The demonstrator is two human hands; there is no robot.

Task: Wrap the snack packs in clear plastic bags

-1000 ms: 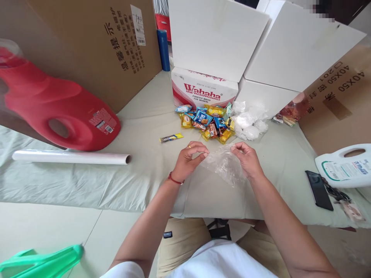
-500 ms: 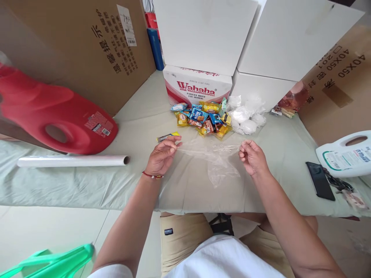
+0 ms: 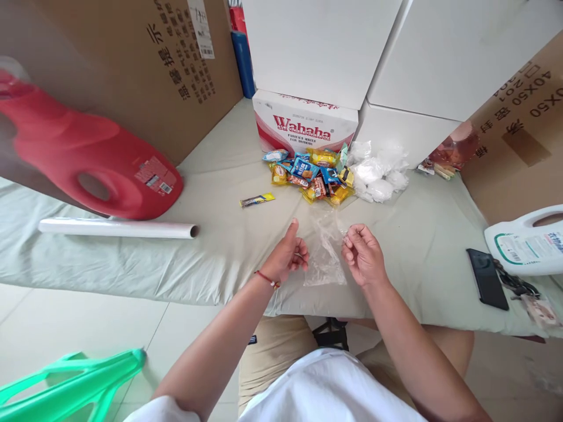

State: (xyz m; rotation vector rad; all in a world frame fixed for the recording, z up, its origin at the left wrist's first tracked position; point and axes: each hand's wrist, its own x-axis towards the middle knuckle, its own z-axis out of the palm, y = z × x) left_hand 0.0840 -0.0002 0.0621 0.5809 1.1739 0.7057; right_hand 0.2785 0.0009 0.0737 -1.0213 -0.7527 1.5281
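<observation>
A clear plastic bag hangs crumpled over the cloth, between my two hands. My right hand pinches its upper right edge between thumb and fingertips. On the bag's left side, my left hand has its thumb stretched out and its fingers loosely curled, with nothing visible in them. Beyond the hands lies a pile of small wrapped snacks in blue, yellow and brown packets. A single yellow-and-dark snack stick rests apart from it. White crumpled plastic bags sit right of the pile.
A Wahaha carton stands behind the snacks, before white boxes. At left are a red detergent jug and a white roll. A phone and a white bottle lie at right. A green stool stands below.
My left hand has let go of the bag's left end and moved right and toward me. My right hand has shifted slightly left, and the bag now hangs bunched instead of stretched.
</observation>
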